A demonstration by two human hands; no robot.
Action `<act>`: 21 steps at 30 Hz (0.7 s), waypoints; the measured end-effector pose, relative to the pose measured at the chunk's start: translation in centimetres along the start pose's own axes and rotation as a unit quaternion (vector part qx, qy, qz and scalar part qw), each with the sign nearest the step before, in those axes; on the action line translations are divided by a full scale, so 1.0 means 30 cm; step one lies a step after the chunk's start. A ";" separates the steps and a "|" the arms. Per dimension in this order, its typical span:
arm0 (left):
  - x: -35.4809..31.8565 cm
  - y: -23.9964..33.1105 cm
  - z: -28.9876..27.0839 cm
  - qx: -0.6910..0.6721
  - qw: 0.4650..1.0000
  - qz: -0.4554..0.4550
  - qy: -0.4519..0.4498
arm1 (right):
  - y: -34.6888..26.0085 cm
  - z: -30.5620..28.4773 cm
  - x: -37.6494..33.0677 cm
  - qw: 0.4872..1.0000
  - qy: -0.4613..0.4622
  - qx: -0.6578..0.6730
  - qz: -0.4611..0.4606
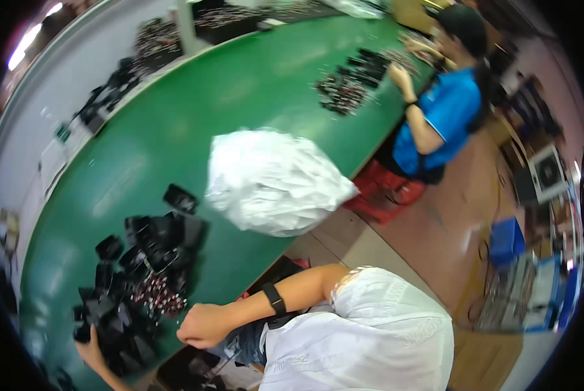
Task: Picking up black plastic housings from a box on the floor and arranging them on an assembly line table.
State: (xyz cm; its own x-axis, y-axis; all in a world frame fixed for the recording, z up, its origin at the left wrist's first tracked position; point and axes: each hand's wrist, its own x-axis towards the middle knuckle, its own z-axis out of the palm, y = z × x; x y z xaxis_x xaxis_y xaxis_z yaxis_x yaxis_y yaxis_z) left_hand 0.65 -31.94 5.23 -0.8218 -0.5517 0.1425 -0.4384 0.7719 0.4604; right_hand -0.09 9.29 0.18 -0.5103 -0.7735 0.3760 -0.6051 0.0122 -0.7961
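My left hand is at the lower left, at the edge of a heap of black plastic parts. Its fingers close around a dark block-shaped piece, partly hidden at the heap's side. My right hand, with a black band on the forearm, is curled into a fist by the table's near edge. Whatever it may hold is hidden. Just left of that fist lies a pile of small red, white and dark pieces, among the black parts.
A large white plastic bag sits on the green table. Farther along, a person in a blue shirt handles small parts beside more dark piles. A red stool and a blue bin stand on the floor.
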 end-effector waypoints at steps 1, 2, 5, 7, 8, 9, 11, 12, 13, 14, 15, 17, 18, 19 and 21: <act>-0.038 0.058 -0.027 0.035 0.999 0.000 0.012 | 0.004 0.004 -0.004 1.000 0.001 0.001 -0.015; -0.017 -0.055 -0.003 0.080 0.992 0.045 0.091 | 0.003 0.019 -0.002 1.000 0.004 -0.004 -0.014; -0.012 0.105 0.047 0.117 0.990 -0.078 0.004 | 0.018 -0.001 -0.028 0.999 0.025 -0.019 0.026; -0.115 0.201 0.033 0.169 0.982 -0.013 0.087 | 0.009 0.000 -0.018 0.999 0.022 -0.033 0.035; -0.148 0.232 0.023 0.223 0.958 0.038 0.176 | 0.001 0.001 -0.009 0.999 0.013 -0.035 0.034; -0.162 0.221 0.019 0.216 0.960 0.043 0.176 | -0.002 0.007 -0.008 0.999 0.002 -0.036 0.034; -0.174 0.165 0.022 0.111 0.967 0.081 0.212 | 0.008 0.036 0.003 0.999 0.023 -0.036 0.017; -0.174 0.157 0.027 0.103 0.968 0.087 0.211 | 0.013 0.040 0.005 0.999 0.025 -0.036 0.017; -0.182 0.157 0.017 0.094 0.966 0.091 0.223 | 0.015 0.047 0.009 0.999 0.025 -0.034 0.017; -0.185 0.158 0.016 0.086 0.964 0.094 0.235 | 0.020 0.055 0.012 0.999 0.028 -0.040 0.020; -0.184 0.161 0.023 0.080 0.964 0.097 0.234 | 0.026 0.063 0.015 0.998 0.039 -0.042 0.018; -0.177 0.175 0.026 0.087 0.932 0.157 0.316 | 0.033 0.061 0.016 0.998 0.054 -0.040 0.016; -0.169 0.148 0.031 0.103 0.915 0.169 0.352 | 0.036 0.060 0.015 0.998 0.057 -0.034 0.015; -0.173 0.128 0.031 0.099 0.915 0.170 0.352 | 0.036 0.059 0.013 0.998 0.058 -0.030 0.016; -0.202 0.092 0.012 0.053 0.896 0.178 0.403 | 0.038 0.067 0.015 0.997 0.062 -0.036 0.008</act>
State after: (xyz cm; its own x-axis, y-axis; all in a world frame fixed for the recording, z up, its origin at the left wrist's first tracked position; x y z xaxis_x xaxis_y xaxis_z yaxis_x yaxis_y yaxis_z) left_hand 4.29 -26.36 5.32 -0.4055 -0.2797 0.8702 -0.2682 0.9465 0.1793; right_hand 0.21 7.69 -1.50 -0.5892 -0.6887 0.4225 -0.6365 0.0736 -0.7678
